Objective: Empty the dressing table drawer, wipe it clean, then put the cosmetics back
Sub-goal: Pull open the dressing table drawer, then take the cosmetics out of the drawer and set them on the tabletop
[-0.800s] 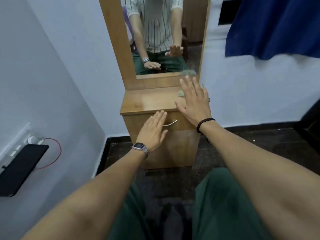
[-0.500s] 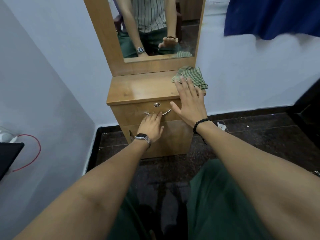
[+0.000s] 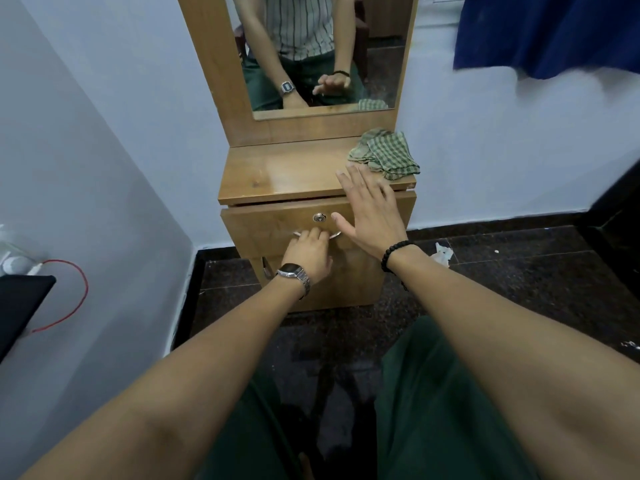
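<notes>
A small wooden dressing table (image 3: 277, 174) with a mirror stands against the wall. Its drawer (image 3: 263, 223) is pulled out a little, showing a narrow gap under the top. My left hand (image 3: 308, 252) grips the curved metal drawer handle (image 3: 334, 235) with curled fingers. My right hand (image 3: 370, 209) is open with fingers spread, hovering over the drawer's right front and the tabletop edge. A green checked cloth (image 3: 384, 154) lies crumpled on the table's back right corner. The drawer's contents are hidden.
A round lock (image 3: 319, 217) sits above the handle. The mirror (image 3: 322, 50) reflects me. A black device (image 3: 20, 306) with a red cable (image 3: 74, 306) hangs on the left wall. A blue cloth (image 3: 547, 32) hangs upper right. Dark floor (image 3: 519, 271) surrounds the table.
My left hand reached the handle and curled round it, and the drawer has slid out slightly. My right hand stayed open near the table's right edge. The camera tilted down.
</notes>
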Demonstrator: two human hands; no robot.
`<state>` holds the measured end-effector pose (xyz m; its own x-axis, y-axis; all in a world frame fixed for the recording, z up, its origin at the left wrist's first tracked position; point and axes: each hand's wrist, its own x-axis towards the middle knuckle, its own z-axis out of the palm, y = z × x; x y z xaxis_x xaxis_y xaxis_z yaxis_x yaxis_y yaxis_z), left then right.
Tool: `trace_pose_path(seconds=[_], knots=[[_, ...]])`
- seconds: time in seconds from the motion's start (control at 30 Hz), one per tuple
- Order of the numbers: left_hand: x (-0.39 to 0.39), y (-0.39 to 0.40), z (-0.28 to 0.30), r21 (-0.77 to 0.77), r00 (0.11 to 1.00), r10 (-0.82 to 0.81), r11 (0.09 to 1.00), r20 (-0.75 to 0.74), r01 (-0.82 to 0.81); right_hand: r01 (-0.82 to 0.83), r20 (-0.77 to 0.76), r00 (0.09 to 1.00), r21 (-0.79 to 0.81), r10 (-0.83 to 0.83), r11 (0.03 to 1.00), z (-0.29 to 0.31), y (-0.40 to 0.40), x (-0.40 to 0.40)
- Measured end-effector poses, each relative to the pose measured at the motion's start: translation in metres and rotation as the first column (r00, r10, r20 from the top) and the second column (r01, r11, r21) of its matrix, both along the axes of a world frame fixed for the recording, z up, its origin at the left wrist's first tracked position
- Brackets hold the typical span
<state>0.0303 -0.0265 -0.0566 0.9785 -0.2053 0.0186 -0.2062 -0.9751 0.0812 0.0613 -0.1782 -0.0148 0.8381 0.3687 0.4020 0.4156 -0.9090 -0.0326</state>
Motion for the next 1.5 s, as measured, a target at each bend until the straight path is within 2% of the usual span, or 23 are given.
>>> trace_pose_path(seconds=[0.07,0.13,0.2,0.27,0.33,0.5,0.63,0.7,0.77,0.83,0.93,1.1,1.27,1.5], knots=[[-0.011,0.005,0.008,0.01,0.985,-0.079,0.997,0.151,0.078,-0.015,-0.005,1.0,0.006,0.015,1.0,0.002,-0.001,-0.004],[-0.022,0.015,0.016,0.003,0.93,-0.128,0.991,0.345,0.135,-0.049,-0.009,0.999,0.007,0.049,0.999,0.001,-0.001,-0.011],[-0.027,0.027,0.02,-0.042,0.9,-0.08,0.993,0.429,0.109,-0.082,-0.044,0.996,0.001,0.082,0.997,-0.003,-0.002,-0.017],[-0.03,0.038,0.021,-0.074,0.925,0.002,0.997,0.379,0.028,-0.079,-0.078,0.994,0.008,0.079,0.997,-0.008,-0.004,-0.023],[-0.033,0.047,0.021,-0.035,0.946,0.03,0.999,0.324,-0.02,-0.062,-0.081,0.995,0.029,0.064,0.998,-0.008,-0.003,-0.028],[-0.041,0.057,0.037,-0.028,0.941,0.01,1.0,0.339,-0.001,-0.076,-0.118,0.989,0.073,0.085,0.994,0.01,0.007,-0.034],[-0.034,0.059,0.056,-0.084,0.964,0.046,0.996,0.261,-0.025,-0.055,-0.153,0.986,0.108,0.071,0.993,0.023,0.002,-0.032],[-0.03,0.06,0.062,-0.129,0.962,0.055,0.991,0.266,-0.021,-0.044,-0.204,0.976,0.136,0.071,0.99,0.022,-0.001,-0.028],[-0.026,0.064,0.067,-0.154,0.966,0.056,0.988,0.254,-0.017,-0.036,-0.273,0.96,0.101,0.062,0.994,0.018,-0.002,-0.024],[-0.022,0.07,0.067,-0.144,0.982,0.022,0.99,0.186,0.005,-0.02,-0.39,0.92,0.068,0.045,0.997,0.014,-0.003,-0.023],[-0.018,0.076,0.057,-0.087,0.993,-0.066,0.993,0.094,0.074,0.033,-0.56,0.827,0.114,0.037,0.993,0.011,-0.007,-0.025],[-0.022,0.079,0.05,-0.177,1.0,0.027,0.984,-0.013,-0.028,-0.002,-0.704,0.71,0.048,0.035,0.999,0.014,-0.005,-0.025],[-0.034,0.074,0.046,-0.193,0.987,0.09,0.974,-0.136,-0.116,-0.009,-0.742,0.671,-0.001,0.005,1.0,0.014,-0.008,-0.031],[-0.048,0.07,0.042,-0.182,0.977,0.105,0.973,-0.184,-0.139,-0.02,-0.732,0.68,0.033,0.037,0.999,0.007,0.0,-0.039]])
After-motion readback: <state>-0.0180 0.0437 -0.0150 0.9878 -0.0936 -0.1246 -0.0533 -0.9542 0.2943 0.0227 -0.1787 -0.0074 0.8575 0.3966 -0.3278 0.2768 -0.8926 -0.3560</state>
